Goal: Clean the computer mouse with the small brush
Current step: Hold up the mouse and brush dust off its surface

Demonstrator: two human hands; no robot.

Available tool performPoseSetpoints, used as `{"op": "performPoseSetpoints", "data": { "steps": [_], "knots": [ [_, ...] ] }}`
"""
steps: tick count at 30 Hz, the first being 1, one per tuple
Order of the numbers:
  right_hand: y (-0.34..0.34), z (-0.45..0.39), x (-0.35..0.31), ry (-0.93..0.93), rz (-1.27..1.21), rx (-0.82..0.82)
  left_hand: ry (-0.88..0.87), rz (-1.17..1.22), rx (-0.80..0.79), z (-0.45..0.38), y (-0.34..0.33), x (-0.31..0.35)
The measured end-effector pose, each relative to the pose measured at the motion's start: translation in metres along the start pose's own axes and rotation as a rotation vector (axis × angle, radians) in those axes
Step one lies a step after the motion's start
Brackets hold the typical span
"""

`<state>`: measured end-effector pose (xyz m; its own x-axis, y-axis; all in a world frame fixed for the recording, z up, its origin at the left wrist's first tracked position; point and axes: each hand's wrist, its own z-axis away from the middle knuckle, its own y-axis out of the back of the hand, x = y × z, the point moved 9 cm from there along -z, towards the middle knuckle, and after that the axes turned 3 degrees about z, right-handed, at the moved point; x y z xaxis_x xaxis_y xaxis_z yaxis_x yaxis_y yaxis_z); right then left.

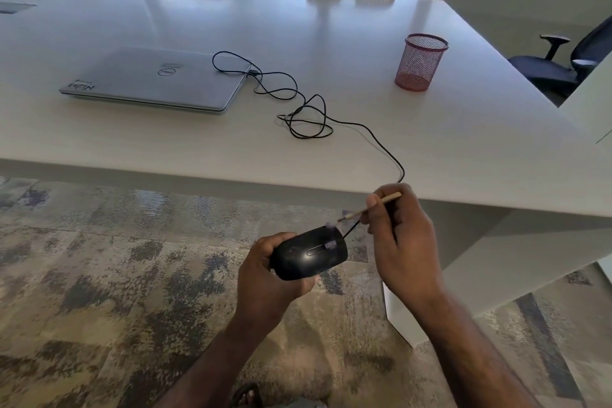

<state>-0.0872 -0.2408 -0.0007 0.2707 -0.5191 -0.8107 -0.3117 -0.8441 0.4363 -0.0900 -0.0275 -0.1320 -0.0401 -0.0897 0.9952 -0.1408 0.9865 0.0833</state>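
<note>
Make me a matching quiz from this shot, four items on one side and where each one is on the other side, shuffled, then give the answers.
Things:
1. mouse
2. small brush
3. laptop
4. mesh pen cup

Places:
A. closed, lying on the table's left part
B. held in the right hand
C. standing on the table's right part
D. held in the left hand, off the table

Pairs: 1-D, 2-B, 3-A, 4-C

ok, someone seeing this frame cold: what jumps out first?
The two hands low in the middle: the left hand grips a black computer mouse held out over the carpet, while the right hand pinches a small brush with its tip at the mouse's front end. Next, the mouse's black cable looping across the white table to a closed silver laptop at left, and a red mesh pen cup at right.
</note>
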Motion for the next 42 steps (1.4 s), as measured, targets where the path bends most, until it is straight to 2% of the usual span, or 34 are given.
{"op": "performPoseSetpoints", "data": {
  "steps": [3, 6, 10, 14, 17, 20, 23, 26, 28, 31, 35, 37, 40, 42],
  "knots": [
    [-0.006, 0.000, 0.000, -0.031, -0.126, -0.019, 0.020, 0.003, -0.018, 0.000, -0.003, -0.001],
    [-0.018, 0.001, 0.004, -0.016, 0.052, -0.110, 0.021, 0.000, -0.028, -0.001, -0.004, -0.002],
    [-0.006, -0.004, -0.001, 0.034, 0.158, -0.034, 0.002, -0.020, -0.048, 0.000, -0.004, -0.004],
    [-0.009, -0.003, -0.003, -0.027, -0.055, -0.035, -0.016, -0.001, -0.034, 0.000, -0.003, 0.000],
    [-0.018, -0.002, -0.002, 0.002, 0.091, -0.099, -0.022, 0.006, -0.024, 0.000, -0.003, 0.001],
    [-0.009, -0.004, -0.001, 0.026, 0.161, -0.042, -0.030, -0.001, -0.027, 0.000, -0.003, 0.001],
    [-0.002, -0.003, 0.001, -0.018, 0.043, 0.009, -0.026, 0.000, -0.030, 0.001, -0.002, 0.001],
    [-0.007, -0.002, 0.003, -0.069, -0.040, -0.030, -0.019, -0.001, -0.031, 0.000, -0.001, 0.000],
    [-0.011, 0.000, 0.009, -0.086, 0.035, -0.070, -0.011, -0.004, -0.040, 0.000, -0.001, -0.003],
    [-0.006, 0.002, 0.011, -0.061, 0.143, -0.037, -0.009, -0.008, -0.057, 0.001, -0.003, -0.005],
    [0.003, 0.003, 0.002, -0.029, 0.089, 0.048, -0.013, -0.015, -0.057, 0.000, -0.003, -0.004],
    [0.000, 0.003, 0.003, -0.051, 0.019, 0.016, -0.024, -0.009, -0.049, -0.001, -0.003, -0.002],
    [-0.004, 0.004, 0.008, -0.072, 0.102, -0.041, -0.056, -0.017, -0.045, -0.001, -0.002, 0.002],
    [0.000, 0.003, 0.006, -0.055, 0.156, -0.012, -0.056, -0.021, -0.047, 0.000, -0.002, 0.001]
  ]
}}
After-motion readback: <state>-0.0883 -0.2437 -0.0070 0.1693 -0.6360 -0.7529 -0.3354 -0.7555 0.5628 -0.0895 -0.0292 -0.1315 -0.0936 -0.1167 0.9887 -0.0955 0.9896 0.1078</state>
